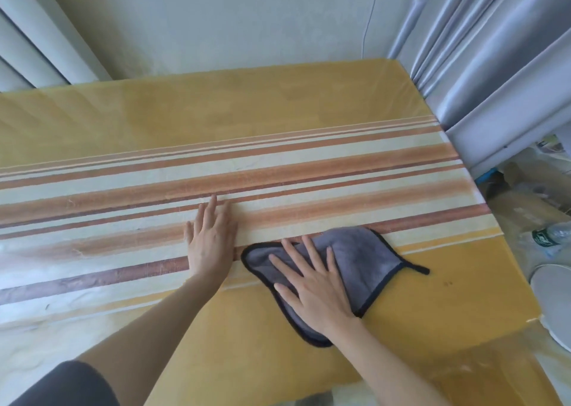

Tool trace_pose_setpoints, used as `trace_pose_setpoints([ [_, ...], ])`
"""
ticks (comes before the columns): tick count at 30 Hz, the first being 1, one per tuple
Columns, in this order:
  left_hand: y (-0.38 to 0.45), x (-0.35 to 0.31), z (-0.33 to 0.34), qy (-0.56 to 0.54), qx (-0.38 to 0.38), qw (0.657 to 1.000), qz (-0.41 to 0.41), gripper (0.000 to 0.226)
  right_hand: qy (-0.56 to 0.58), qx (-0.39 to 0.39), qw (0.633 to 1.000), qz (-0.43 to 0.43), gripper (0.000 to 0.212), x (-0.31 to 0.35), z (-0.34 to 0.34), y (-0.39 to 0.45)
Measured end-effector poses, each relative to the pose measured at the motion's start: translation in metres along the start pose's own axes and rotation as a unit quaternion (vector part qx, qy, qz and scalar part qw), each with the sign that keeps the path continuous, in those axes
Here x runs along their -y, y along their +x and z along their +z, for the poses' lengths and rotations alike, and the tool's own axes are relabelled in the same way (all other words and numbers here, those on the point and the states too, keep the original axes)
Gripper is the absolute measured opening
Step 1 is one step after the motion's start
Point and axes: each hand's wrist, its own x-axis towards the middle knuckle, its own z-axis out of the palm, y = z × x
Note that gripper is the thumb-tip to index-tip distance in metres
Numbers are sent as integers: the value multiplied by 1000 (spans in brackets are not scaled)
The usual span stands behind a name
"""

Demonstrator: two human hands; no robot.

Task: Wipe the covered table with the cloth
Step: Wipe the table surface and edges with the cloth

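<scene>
R hand (pixel 312 288) flat on the cloth (pixel 364 260), palm down, fingers spread, not gripping, just pressing it onto the surface (pixel 278 103). L hand (pixel 210 239) also flat and released, palm down on the bare cover just left of the cloth, fingers together pointing away from the person, holding nothing. Cloth is grey w/ black trim, rumpled, small black loop sticking out at its right corner; it sits toward the near-right part of the surface, straddling the edge of the striped band and the plain yellow area. Cover is yellow w/ cream/orange/brown stripes across the middle, shiny film on top. Curtains (pixel 494 66) hang at far right, touching the surface corner. Plastic bottle (pixel 553 235) lies off the right edge, lower down. Dark sleeve (pixel 68 384) bottom-left.
</scene>
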Motion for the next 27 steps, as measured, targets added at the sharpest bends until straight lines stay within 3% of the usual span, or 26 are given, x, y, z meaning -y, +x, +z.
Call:
trace_pose_setpoints([
  [15,43,-6,21,40,-18,998,-40,52,12,-50,987,149,49,-136,-58,212],
  [17,45,-6,21,41,-19,998,-44,50,6,-50,993,102,50,-131,-57,217],
  [20,44,-8,21,40,-20,998,-43,49,5,-33,998,-49,51,-98,-47,191],
  [24,42,-7,19,65,-7,997,-38,49,2,6,974,-225,46,-69,-38,168],
  [27,43,-7,17,69,1,997,-39,48,-15,9,972,-236,47,-75,-44,201],
])
